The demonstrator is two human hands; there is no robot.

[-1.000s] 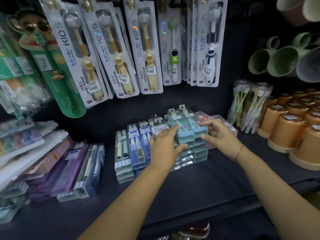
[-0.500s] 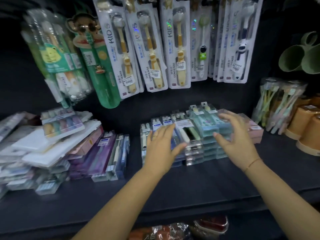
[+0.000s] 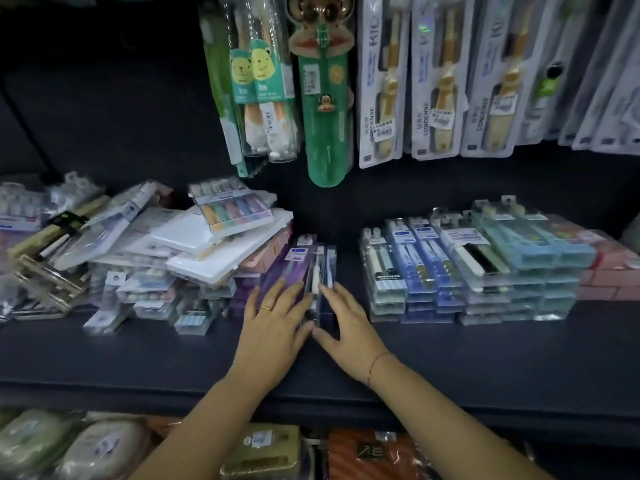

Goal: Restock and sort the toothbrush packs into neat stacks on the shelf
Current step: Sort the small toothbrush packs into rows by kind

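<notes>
A few slim toothbrush packs stand on edge mid-shelf: purple ones (image 3: 294,268) on the left, clear and dark blue ones (image 3: 328,268) on the right. My left hand (image 3: 273,317) lies with straight fingers on the purple packs' near end. My right hand (image 3: 346,323) touches the blue pack's right side with straight fingers. The two thumbs meet at the packs' front end. To the right stand neat rows of stacked blue and teal packs (image 3: 485,271). A messy pile of mixed packs (image 3: 173,251) leans against the purple ones from the left.
The dark shelf (image 3: 450,358) has bare board in front of the stacks. Kids' toothbrush packs (image 3: 436,81) and a green monkey case (image 3: 322,109) hang above. Pink packs (image 3: 609,271) sit far right. Wrapped goods (image 3: 259,448) fill the shelf below.
Both hands have left the teal and blue stacks and moved left onto the purple and blue packs standing on edge. The view has swung left and down with them.
</notes>
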